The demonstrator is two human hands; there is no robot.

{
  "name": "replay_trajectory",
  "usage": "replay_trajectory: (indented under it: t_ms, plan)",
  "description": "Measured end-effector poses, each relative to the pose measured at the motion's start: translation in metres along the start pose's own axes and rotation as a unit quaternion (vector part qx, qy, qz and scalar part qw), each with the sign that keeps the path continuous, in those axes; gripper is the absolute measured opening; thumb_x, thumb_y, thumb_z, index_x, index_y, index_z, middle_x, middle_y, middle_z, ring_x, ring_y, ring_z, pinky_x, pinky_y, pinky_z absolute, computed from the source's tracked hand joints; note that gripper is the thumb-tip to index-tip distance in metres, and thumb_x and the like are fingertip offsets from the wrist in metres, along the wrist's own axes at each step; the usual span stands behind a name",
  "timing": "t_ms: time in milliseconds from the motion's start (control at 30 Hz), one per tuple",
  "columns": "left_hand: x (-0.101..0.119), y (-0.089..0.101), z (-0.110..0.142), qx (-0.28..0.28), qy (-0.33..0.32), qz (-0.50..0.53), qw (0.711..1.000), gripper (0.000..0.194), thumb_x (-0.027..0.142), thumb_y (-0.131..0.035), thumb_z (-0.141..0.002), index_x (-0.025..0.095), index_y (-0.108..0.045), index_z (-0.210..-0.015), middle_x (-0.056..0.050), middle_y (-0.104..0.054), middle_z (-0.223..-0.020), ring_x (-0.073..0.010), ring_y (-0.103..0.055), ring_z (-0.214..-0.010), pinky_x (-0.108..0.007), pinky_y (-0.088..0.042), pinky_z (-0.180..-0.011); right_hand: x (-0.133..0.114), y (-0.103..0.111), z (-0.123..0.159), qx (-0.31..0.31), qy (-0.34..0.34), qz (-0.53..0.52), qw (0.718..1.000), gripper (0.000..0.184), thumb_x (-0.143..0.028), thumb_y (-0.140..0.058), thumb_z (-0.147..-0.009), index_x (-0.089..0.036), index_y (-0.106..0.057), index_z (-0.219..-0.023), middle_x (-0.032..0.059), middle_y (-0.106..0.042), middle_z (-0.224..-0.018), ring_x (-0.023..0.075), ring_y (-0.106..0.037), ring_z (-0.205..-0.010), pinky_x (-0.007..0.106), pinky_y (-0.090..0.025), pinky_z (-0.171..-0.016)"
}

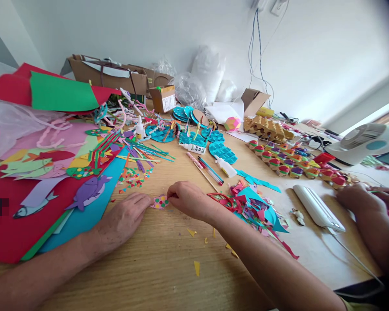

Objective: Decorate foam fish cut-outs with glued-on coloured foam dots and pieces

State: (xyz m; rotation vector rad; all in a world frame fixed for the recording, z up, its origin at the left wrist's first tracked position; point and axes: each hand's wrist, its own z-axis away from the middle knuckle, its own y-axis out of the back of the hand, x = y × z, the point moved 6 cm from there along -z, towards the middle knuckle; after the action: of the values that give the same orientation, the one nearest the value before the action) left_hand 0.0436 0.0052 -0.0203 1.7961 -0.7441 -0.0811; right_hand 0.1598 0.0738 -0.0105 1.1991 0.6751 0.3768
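Observation:
A small pink paper cutout (160, 201) with green, red and yellow dots lies on the wooden table between my hands. My left hand (125, 214) rests low on the table, its fingers together on the cutout's left end. At the right end, my right hand (187, 199) is closed in a pinch, fingertips touching the paper; whatever they hold is hidden. Coloured paper bits (134, 178) are scattered just beyond my left hand. A green dotted paper fish (84, 172) and a purple paper dolphin (90, 191) lie on coloured sheets to the left.
Paper scraps (254, 205) and red-handled scissors (221, 199) lie right of my right hand. Pens (210, 170), a glue bottle (226, 166) and teal egg-carton pieces (223, 152) are farther back. A white power bank (317, 207) lies near another person's hands (359, 199) at right.

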Motion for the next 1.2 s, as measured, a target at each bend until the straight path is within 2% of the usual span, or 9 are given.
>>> replay_trajectory:
  t_ms: [200,433,667,833,1000,1200]
  plan:
    - [0.0003,0.0012,-0.0012,-0.004,-0.001,0.002,1.000,0.029,0.003,-0.033,-0.079,0.014,-0.057,-0.091,-0.006,-0.065,-0.088,-0.0167,-0.060,-0.087,-0.029,-0.050,-0.077,-0.0011,-0.0076,-0.0037,-0.007,0.001,-0.001,1.000,0.025,-0.018,-0.046,-0.073,-0.019,-0.068,-0.082,0.0051,-0.068,-0.083,0.0157,-0.059,-0.077,0.023,-0.036,-0.061]
    - [-0.0010,-0.0002,-0.0014,-0.008,0.004,0.008,1.000,0.030,0.004,-0.033,-0.080,0.015,-0.058,-0.091,-0.006,-0.065,-0.087,-0.0167,-0.060,-0.087,-0.029,-0.050,-0.077,-0.0010,0.0000,-0.0017,-0.011,-0.013,-0.024,1.000,0.025,-0.017,-0.046,-0.072,-0.019,-0.068,-0.084,0.0034,-0.068,-0.084,0.0136,-0.058,-0.075,0.021,-0.036,-0.061]
    - [0.0000,0.0002,-0.0020,-0.010,0.006,0.009,1.000,0.032,0.003,-0.032,-0.079,0.015,-0.058,-0.092,-0.006,-0.065,-0.088,-0.0174,-0.060,-0.087,-0.031,-0.051,-0.077,0.0002,-0.0075,-0.0062,-0.017,-0.006,-0.023,1.000,0.024,-0.019,-0.047,-0.072,-0.019,-0.068,-0.083,0.0031,-0.068,-0.080,0.0138,-0.058,-0.073,0.021,-0.035,-0.057]
    - [0.0010,0.0008,-0.0020,-0.015,0.005,0.012,1.000,0.032,0.003,-0.032,-0.079,0.014,-0.059,-0.092,-0.007,-0.065,-0.087,-0.0176,-0.060,-0.087,-0.031,-0.051,-0.077,-0.0015,-0.0036,-0.0042,-0.004,-0.003,-0.026,1.000,0.024,-0.018,-0.046,-0.072,-0.019,-0.068,-0.082,0.0035,-0.068,-0.082,0.0136,-0.058,-0.074,0.021,-0.035,-0.059]
    - [0.0003,0.0010,-0.0022,-0.014,0.008,0.009,1.000,0.031,0.004,-0.033,-0.080,0.015,-0.058,-0.092,-0.007,-0.065,-0.088,-0.0173,-0.060,-0.088,-0.030,-0.050,-0.077,-0.0018,-0.0050,-0.0035,-0.020,-0.010,-0.028,0.999,0.024,-0.018,-0.045,-0.071,-0.019,-0.068,-0.080,0.0033,-0.068,-0.080,0.0139,-0.058,-0.072,0.021,-0.034,-0.055]
    - [0.0003,0.0003,-0.0015,-0.010,0.003,0.007,1.000,0.030,0.004,-0.033,-0.081,0.014,-0.058,-0.092,-0.006,-0.065,-0.088,-0.0171,-0.060,-0.088,-0.029,-0.050,-0.078,-0.0018,-0.0031,-0.0054,-0.016,-0.010,-0.031,0.999,0.025,-0.018,-0.045,-0.073,-0.019,-0.068,-0.084,0.0036,-0.068,-0.084,0.0135,-0.058,-0.075,0.021,-0.036,-0.060]
